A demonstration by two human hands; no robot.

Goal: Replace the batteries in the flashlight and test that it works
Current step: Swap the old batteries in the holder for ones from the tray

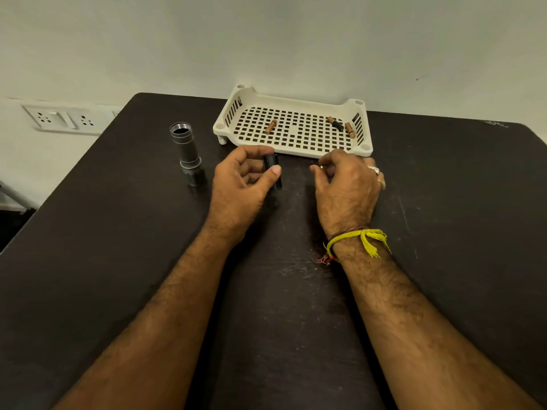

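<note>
The grey flashlight body (188, 155) stands head-down on the dark table (118, 261), its threaded open end facing up. My left hand (241, 187) grips a small black battery holder (273, 173) between thumb and fingers, just right of the flashlight. My right hand (344, 184) hovers close by with curled fingers pinching something small, only a light tip showing; what it is I cannot tell. A white perforated tray (296, 103) behind both hands holds one brown battery (270, 126) at its left and two brown batteries (349, 130) plus a black one (337, 124) at its right.
The tray sits against the pale wall at the table's far edge. Wall sockets (63, 119) are at the left beyond the table. My right wrist wears a yellow thread (365, 239), and rings are on that hand's fingers.
</note>
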